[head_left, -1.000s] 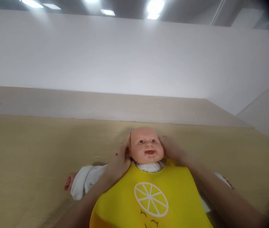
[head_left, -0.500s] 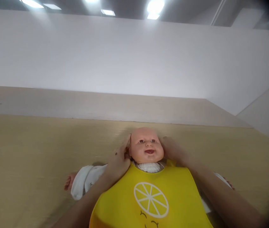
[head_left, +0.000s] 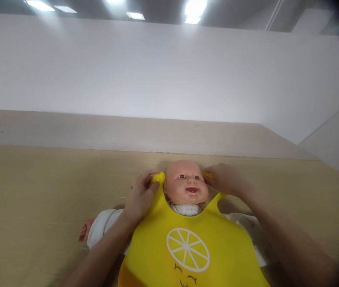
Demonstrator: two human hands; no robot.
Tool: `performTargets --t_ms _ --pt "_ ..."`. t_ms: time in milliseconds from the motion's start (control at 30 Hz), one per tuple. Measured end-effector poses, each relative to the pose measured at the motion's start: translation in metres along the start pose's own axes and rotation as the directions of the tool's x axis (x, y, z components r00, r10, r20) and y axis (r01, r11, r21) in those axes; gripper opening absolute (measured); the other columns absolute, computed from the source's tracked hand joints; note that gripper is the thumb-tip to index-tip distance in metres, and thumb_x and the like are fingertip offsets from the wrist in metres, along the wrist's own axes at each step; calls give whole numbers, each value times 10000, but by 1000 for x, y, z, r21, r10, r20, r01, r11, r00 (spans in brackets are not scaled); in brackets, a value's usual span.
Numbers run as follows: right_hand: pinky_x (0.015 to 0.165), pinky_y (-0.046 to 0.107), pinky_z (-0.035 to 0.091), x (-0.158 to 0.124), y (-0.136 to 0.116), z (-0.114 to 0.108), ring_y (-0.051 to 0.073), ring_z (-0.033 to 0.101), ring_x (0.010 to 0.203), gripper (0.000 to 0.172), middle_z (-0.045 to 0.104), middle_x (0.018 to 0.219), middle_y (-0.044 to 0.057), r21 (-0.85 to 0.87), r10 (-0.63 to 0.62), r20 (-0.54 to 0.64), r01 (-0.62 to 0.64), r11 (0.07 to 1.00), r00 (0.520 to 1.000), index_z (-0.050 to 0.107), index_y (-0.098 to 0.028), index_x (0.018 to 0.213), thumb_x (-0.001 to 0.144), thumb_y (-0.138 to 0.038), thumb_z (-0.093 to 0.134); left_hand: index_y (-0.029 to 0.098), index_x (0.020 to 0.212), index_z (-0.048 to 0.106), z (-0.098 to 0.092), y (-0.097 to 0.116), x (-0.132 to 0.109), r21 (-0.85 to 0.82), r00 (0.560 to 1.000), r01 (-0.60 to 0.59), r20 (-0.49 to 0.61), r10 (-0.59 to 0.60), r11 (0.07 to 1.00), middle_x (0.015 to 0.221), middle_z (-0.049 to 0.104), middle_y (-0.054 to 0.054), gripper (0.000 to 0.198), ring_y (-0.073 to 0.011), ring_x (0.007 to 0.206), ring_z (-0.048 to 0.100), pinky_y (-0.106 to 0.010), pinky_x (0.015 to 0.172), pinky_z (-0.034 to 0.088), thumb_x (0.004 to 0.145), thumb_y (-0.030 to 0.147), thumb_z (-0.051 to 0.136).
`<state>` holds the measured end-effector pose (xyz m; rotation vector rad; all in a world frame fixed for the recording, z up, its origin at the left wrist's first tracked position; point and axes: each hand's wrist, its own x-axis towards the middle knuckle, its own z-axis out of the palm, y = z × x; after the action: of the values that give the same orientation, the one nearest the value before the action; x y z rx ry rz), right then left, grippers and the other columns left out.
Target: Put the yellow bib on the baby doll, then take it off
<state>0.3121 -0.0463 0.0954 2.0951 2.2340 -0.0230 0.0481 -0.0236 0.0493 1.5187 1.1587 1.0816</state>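
"Yellow silicone bib (head_left: 157,249), where did it sit?"

"Flat on the chest of a baby doll (head_left: 185,181), which lay face up on a pale wooden tabletop (head_left: 52,187), head toward the far side."

"And the hands?"

"Well apart, one at each side of the doll's head. The left hand (head_left: 141,197) had its fingers (head_left: 145,179) curled around one strap end (head_left: 158,177), pinching it beside the doll's ear. The right hand (head_left: 224,179) was clamped on the other strap end (head_left: 208,175), whose yellow tip showed past the fingers."

"What step did that look like?"

"Fitting the bib, I'd judge, with both straps raised around the neck. The ends had not met, so the next move seemed to call for bringing them together behind the head."

"How did the bib look?"

"Bright yellow, smooth and lying fairly flat, with a white lemon-slice print (head_left: 188,250) and a small smiling face below it. Its neck opening curved under the doll's chin, just above a white knit collar (head_left: 185,209)."
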Motion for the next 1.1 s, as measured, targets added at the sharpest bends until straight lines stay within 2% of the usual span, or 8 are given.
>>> performTargets --t_ms 133,267,367,500,667,767,967,1100 --pt "533 257 257 -14 6 -32 147 532 566 535 612 640 40 132 45 -111 -30 991 993 550 -182 625 944 -527 293 181 1138 543 1 5 -5 -166 999 -42 2 43 985 903 683 -35 356 -132 716 611 -215 594 451 810 307 599" --pt "533 255 257 -30 -5 -50 125 454 524 566 516 548 14 266 73 -267 0 964 961 473 -178 601 977 -502 199 195 1186 532 0 10 -9 -247 997 -67 5 71 967 901 704 -45 428 -152 766 642 -228 629 487 801 340 652" --pt "532 238 294 -43 -20 -59 113 448 536 510 495 560 2 394 3 -353 146 907 936 491 -174 625 969 -486 283 173 991 658 0 15 -14 -272 997 -24 60 42 962 980 724 -76 282 -194 837 666 -256 667 512 780 358 681" --pt "568 194 395 -60 -40 -68 103 532 627 317 572 690 -2 586 -210 -326 372 720 922 612 -180 787 932 -419 461 194 878 717 -3 29 -25 -319 980 37 197 28 947 931 744 -53 160 -191 775 676 -282 671 529 760 302 710" --pt "856 264 474 -69 -53 -60 161 578 1017 129 597 1116 59 567 -387 -455 596 568 802 663 -208 861 869 -324 608 211 788 732 -4 47 -34 -132 916 -240 296 269 962 767 729 -30 62 -178 730 665 -283 677 521 787 214 670" --pt "844 255 477 -69 -58 -49 158 588 998 114 611 1103 60 524 -460 -439 636 566 771 666 -202 853 879 -285 593 208 777 719 -2 49 -35 -57 867 -390 314 387 919 739 711 -26 68 -166 686 649 -282 652 510 793 189 655" --pt "744 226 469 -68 -59 -48 113 605 818 137 665 887 2 525 -437 -391 587 616 810 681 -209 861 899 -232 551 197 833 676 -3 48 -35 22 840 -471 315 441 882 826 712 -42 49 -172 765 653 -286 708 516 799 203 641" --pt "670 207 512 -81 -33 -61 137 646 830 127 692 931 -6 633 -285 -332 437 639 899 725 -281 890 874 -300 600 208 962 666 -8 49 -33 115 857 -511 148 494 852 959 719 -51 152 -190 906 647 -310 824 498 832 239 592"
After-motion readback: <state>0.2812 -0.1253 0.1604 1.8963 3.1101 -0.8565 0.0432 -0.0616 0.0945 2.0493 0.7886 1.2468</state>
